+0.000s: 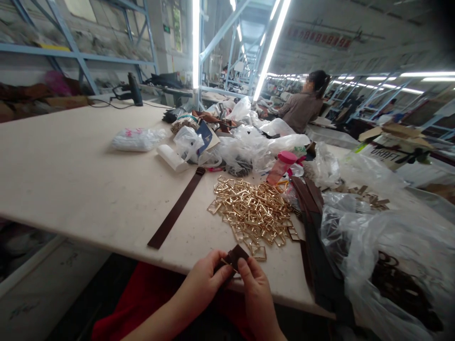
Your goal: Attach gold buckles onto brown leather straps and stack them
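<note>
Near the table's front edge, my left hand (209,272) and my right hand (253,279) both grip a dark brown leather strap (237,255). A thin gold edge, seemingly a buckle frame, shows between the fingers of my left hand; most of it is hidden. My right thumb presses on the strap's folded end. Just beyond my hands lies a heap of gold rectangular buckles (258,208). To the left, another brown strap (174,213) lies flat on the table, with a dark buckle at its far end.
Several dark straps (311,227) hang over the table edge at right, beside a clear plastic bag (391,255). A pink-lidded bottle (280,166) stands behind the buckles. Plastic bags (245,137) pile up across the table (81,180). A person (304,106) is farther back.
</note>
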`<control>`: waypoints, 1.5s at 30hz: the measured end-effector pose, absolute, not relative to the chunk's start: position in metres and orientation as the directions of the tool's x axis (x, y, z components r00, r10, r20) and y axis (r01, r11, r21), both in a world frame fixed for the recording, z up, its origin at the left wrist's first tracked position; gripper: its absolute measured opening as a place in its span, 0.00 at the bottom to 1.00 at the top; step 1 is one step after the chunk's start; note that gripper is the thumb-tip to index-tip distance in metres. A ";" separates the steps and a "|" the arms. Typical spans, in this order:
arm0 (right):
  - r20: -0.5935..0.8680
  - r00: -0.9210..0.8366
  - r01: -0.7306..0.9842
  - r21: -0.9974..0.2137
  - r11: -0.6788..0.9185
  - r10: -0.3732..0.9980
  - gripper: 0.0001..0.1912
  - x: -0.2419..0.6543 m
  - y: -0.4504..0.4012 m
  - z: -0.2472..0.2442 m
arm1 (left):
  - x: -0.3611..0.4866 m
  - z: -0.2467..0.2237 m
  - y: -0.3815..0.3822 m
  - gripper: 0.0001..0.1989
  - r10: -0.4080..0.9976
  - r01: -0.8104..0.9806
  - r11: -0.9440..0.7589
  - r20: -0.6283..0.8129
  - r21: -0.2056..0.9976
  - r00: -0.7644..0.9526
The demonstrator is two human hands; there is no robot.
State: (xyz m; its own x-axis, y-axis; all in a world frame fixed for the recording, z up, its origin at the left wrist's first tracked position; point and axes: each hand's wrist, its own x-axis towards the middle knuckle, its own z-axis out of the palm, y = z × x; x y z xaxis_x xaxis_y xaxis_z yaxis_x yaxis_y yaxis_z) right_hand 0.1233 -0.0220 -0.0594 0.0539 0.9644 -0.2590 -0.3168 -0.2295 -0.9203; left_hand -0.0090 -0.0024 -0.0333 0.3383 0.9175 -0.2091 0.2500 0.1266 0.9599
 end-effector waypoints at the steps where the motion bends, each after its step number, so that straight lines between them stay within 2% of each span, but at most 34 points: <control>1: -0.241 0.039 -0.250 -0.942 -0.224 0.970 0.19 0.127 -0.020 -0.057 | -0.010 -0.031 -0.002 0.11 0.910 0.255 0.120 -0.210 0.959 0.359; 5: -0.223 -0.053 -0.116 -0.967 -0.228 0.973 0.18 0.137 -0.014 -0.053 | -0.013 -0.025 -0.003 0.17 0.866 0.210 0.134 -0.217 0.969 0.450; 6: -0.181 -0.033 -0.052 -0.982 -0.182 0.983 0.16 0.137 -0.015 -0.053 | -0.014 -0.026 -0.003 0.18 0.864 0.206 0.140 -0.221 0.968 0.452; 8: -0.002 0.032 0.130 -0.991 -0.006 0.999 0.11 0.135 -0.017 -0.053 | -0.014 -0.030 -0.003 0.19 0.871 0.195 0.147 -0.221 0.970 0.438; 10: 0.180 0.023 0.277 -0.946 0.167 0.983 0.08 0.135 -0.022 -0.051 | -0.015 -0.033 -0.002 0.18 0.876 0.147 0.168 -0.216 0.975 0.432; 12: 0.225 -0.041 0.232 -0.945 0.228 0.974 0.12 0.137 -0.026 -0.047 | -0.016 -0.034 -0.001 0.18 0.869 0.132 0.189 -0.228 0.973 0.438; 13: 0.197 -0.065 0.149 -0.967 0.205 0.978 0.17 0.138 -0.027 -0.044 | -0.017 -0.033 -0.001 0.19 0.864 0.140 0.197 -0.239 0.970 0.442; 15: 0.056 -0.097 -0.062 -0.997 0.050 0.994 0.24 0.141 -0.029 -0.040 | -0.017 -0.029 -0.001 0.20 0.860 0.169 0.199 -0.255 0.965 0.441; 17: -0.121 -0.132 -0.254 -0.955 -0.151 0.984 0.19 0.143 -0.030 -0.040 | -0.018 -0.025 -0.002 0.20 0.862 0.185 0.191 -0.255 0.964 0.438; 19: -0.233 -0.184 -0.352 -0.891 -0.285 0.955 0.11 0.144 -0.031 -0.044 | -0.018 -0.024 -0.003 0.20 0.869 0.191 0.174 -0.242 0.966 0.431; 20: -0.254 -0.201 -0.365 -0.877 -0.313 0.946 0.11 0.144 -0.031 -0.047 | -0.018 -0.024 -0.004 0.19 0.874 0.198 0.162 -0.234 0.967 0.427; 23: -0.275 -0.289 -0.344 -0.864 -0.367 0.917 0.27 0.145 -0.030 -0.056 | -0.018 -0.025 -0.005 0.21 0.888 0.253 0.119 -0.216 0.960 0.405; 25: -0.279 -0.386 -0.356 -0.834 -0.421 0.880 0.31 0.145 -0.029 -0.059 | -0.019 -0.028 -0.006 0.22 0.899 0.317 0.098 -0.221 0.943 0.379; 29: -0.234 -0.508 -0.397 -0.790 -0.467 0.829 0.25 0.143 -0.027 -0.052 | -0.017 -0.034 -0.008 0.21 0.912 0.408 0.090 -0.240 0.909 0.333; 32: -0.215 -0.536 -0.376 -0.805 -0.459 0.817 0.25 0.141 -0.028 -0.047 | -0.016 -0.038 -0.008 0.19 0.914 0.426 0.095 -0.249 0.900 0.321; 38: -0.315 -0.410 -0.321 -0.828 -0.459 0.856 0.23 0.143 -0.031 -0.050 | -0.017 -0.032 -0.007 0.20 0.919 0.608 0.129 -0.324 0.784 0.223; 41: -0.350 -0.315 -0.318 -0.837 -0.446 0.882 0.19 0.145 -0.030 -0.051 | -0.016 -0.030 -0.009 0.19 0.896 0.556 0.156 -0.354 0.817 0.268; 45: -0.372 -0.355 -0.353 -0.796 -0.492 0.858 0.19 0.147 -0.029 -0.054 | -0.014 -0.034 -0.012 0.17 0.873 0.459 0.187 -0.361 0.869 0.327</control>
State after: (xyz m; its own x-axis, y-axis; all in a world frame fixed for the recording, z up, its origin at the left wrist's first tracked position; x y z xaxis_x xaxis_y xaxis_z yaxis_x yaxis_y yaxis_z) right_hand 0.1469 -0.0292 -0.0539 -0.3549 0.8575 -0.3724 -0.3532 -0.4918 -0.7959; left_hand -0.0141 -0.0119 -0.0344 0.3274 0.8731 -0.3613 0.4587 0.1874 0.8686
